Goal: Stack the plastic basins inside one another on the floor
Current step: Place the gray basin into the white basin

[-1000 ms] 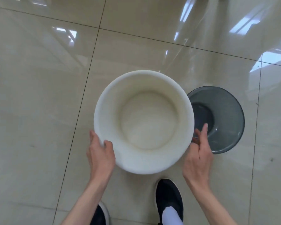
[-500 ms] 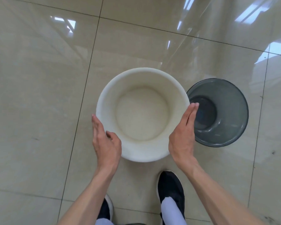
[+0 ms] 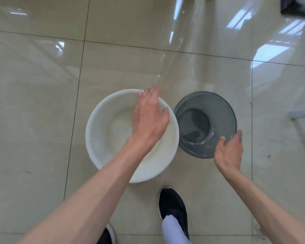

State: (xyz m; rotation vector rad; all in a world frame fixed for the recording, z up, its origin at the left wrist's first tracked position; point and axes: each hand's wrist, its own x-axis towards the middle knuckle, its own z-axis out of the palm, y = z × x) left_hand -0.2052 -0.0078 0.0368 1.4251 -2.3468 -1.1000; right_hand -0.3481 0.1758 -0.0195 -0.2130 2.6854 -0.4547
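A white plastic basin [image 3: 106, 134] stands on the tiled floor, and a smaller see-through grey basin [image 3: 197, 120] stands touching its right side. My left hand [image 3: 151, 117] reaches across above the white basin toward the grey one, fingers spread, holding nothing. My right hand [image 3: 229, 150] is at the grey basin's near right rim, with the thumb over the edge and the fingers curled outside it. The grey basin rests on the floor.
My two dark shoes [image 3: 173, 210] stand just behind the basins. A grey bar or furniture foot [image 3: 301, 113] lies at the right edge, and a dark object [image 3: 298, 6] sits in the far right corner. Glossy tiles surround the basins.
Both hands have left the white basin's sides. The left hand moved up and right over it, and the right hand went right to the grey basin's rim. The view has pulled back.
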